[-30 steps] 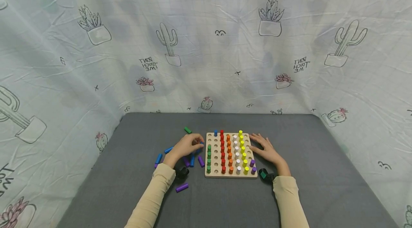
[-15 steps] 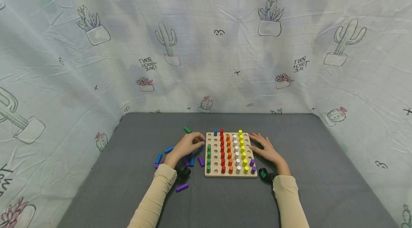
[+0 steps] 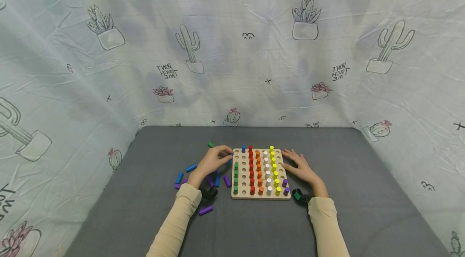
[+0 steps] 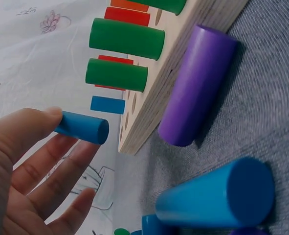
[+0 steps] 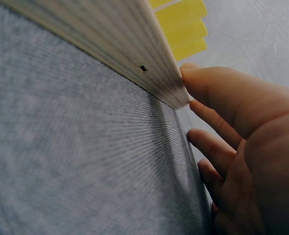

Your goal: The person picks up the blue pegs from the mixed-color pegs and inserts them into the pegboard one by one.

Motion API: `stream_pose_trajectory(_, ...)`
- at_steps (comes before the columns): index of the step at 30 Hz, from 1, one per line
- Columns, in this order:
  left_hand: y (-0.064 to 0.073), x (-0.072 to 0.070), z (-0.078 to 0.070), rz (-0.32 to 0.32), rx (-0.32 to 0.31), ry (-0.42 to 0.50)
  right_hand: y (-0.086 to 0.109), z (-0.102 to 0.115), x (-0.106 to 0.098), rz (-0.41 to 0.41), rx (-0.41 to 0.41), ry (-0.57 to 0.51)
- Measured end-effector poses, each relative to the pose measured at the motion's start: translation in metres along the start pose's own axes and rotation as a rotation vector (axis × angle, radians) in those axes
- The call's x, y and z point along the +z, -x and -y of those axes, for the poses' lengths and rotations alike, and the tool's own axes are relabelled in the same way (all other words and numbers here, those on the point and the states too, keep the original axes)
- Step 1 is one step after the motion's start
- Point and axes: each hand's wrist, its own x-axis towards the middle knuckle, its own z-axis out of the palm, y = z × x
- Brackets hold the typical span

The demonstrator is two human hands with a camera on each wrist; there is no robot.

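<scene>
My left hand [image 3: 213,162] pinches a blue peg [image 4: 83,127] between thumb and fingers, beside the far left corner of a wooden pegboard [image 3: 261,198]. The left wrist view shows this peg tilted, apart from the board. Upright in the board are columns of green [image 3: 236,174], red, orange, white and yellow pegs, with two purple pegs [image 3: 285,191] at the near right. One blue peg [image 3: 244,149] stands at the far end of the second column, above bare holes. My right hand [image 3: 300,169] rests at the board's right edge, fingers spread, the thumb against its side [image 5: 154,73].
Loose blue [image 3: 179,178] and purple pegs [image 3: 227,181] lie left of the board, several partly under my left arm. One purple peg [image 3: 205,210] lies nearer me, and a green peg [image 3: 211,145] lies farther back. A patterned curtain [image 3: 232,67] hangs behind the grey table [image 3: 261,232].
My left hand has moved slightly away from me and to the right with the blue peg, toward the board's far left corner. My right hand has stayed in place.
</scene>
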Motion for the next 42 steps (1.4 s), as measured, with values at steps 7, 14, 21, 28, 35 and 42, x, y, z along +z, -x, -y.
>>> stream_pose_trajectory(7,-0.001,0.003,-0.001,-0.027,0.007,0.034,0.001,0.0,-0.002,0.005,-0.001,-0.013)
stream_pose_trajectory(14,-0.004,0.005,-0.003,-0.042,-0.014,0.058,0.001,-0.001,-0.002,0.007,-0.005,-0.027)
stream_pose_trajectory(21,-0.007,0.008,-0.001,-0.057,-0.006,0.095,0.0,-0.002,0.0,-0.006,-0.017,-0.014)
stream_pose_trajectory(28,-0.009,0.009,0.001,-0.051,-0.013,0.12,0.0,-0.003,0.001,-0.01,-0.021,-0.013)
stream_pose_trajectory(35,-0.012,0.01,0.003,-0.042,-0.03,0.152,0.0,-0.002,0.001,-0.002,-0.016,-0.008)
stream_pose_trajectory(42,-0.017,0.014,0.005,-0.034,-0.034,0.135,0.001,-0.001,0.0,0.005,-0.007,-0.011)
